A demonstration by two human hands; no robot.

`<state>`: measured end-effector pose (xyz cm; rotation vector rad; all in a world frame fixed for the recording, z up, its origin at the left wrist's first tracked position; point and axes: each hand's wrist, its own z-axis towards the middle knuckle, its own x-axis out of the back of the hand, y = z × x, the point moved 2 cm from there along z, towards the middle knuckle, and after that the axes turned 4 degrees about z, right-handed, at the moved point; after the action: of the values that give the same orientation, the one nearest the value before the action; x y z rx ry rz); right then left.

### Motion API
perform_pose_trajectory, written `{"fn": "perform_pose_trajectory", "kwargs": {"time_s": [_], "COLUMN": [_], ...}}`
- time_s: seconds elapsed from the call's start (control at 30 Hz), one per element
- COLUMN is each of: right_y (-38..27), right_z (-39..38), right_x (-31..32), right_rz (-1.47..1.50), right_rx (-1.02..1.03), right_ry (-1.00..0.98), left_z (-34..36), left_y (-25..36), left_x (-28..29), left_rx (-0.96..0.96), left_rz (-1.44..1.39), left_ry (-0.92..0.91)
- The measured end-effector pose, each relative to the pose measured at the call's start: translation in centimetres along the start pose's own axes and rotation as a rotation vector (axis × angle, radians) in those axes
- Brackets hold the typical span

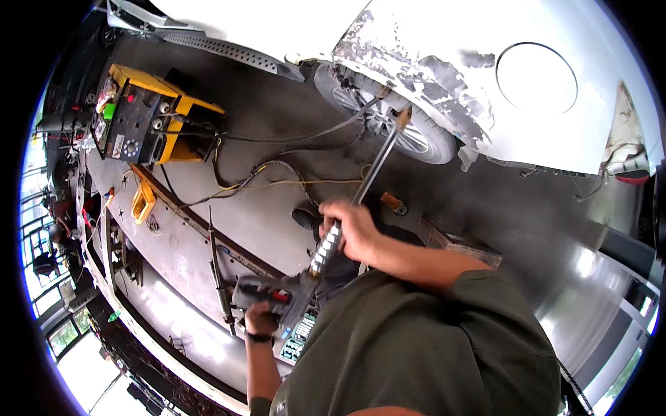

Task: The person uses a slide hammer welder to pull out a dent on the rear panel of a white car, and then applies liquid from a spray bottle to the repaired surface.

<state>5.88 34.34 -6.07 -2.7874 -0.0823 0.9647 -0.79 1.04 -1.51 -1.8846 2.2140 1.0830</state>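
Observation:
A long slide hammer dent puller (320,259) runs from near my waist up toward the white car's rear wheel arch. Its dark body with a red patch is in my left hand (259,320), closed round the handle and somewhat blurred. Farther along the shaft, my right hand (352,227) is wrapped round the dark grip section, just beyond a ribbed silver part. The bare steel rod ends in a brownish tip (404,118) by the arch edge; whether it touches the metal, I cannot tell. Around it the fender (444,87) is scraped to patchy grey.
A yellow and black wheeled machine (132,121) stands at the left, its dark cables (277,136) crossing the floor to the wheel (399,132). Long rusty beams, another long rod tool (220,277) and a yellow tray (143,202) lie left. An orange block (394,203) is near the wheel.

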Motion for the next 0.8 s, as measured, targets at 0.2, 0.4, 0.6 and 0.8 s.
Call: {"fn": "perform_pose_trajectory", "kwargs": {"time_s": [0.2,0.4,0.6,0.8], "right_y": [-2.8,-7.8,-7.7,-8.3], "right_z": [2.2,2.4,2.5,2.9], "right_x": [-0.5,-1.5,-1.4,-1.6], "right_rz": [-0.020,-0.095,-0.108,-0.066], "right_rx": [0.003,0.032,0.018,0.024], "right_ry": [-0.002,-0.014,-0.041,-0.037], "left_z": [2.2,4.7,4.2,4.3], "left_y": [-1.7,-1.8,-1.1,-1.5], "left_x": [-3.0,-6.5,-7.2,-6.8], "left_rx": [-0.027,-0.010,0.014,-0.080], "left_rz": [-0.027,-0.095,-0.070,-0.118], "left_ry": [-0.028,-0.089,-0.087,-0.019]}}
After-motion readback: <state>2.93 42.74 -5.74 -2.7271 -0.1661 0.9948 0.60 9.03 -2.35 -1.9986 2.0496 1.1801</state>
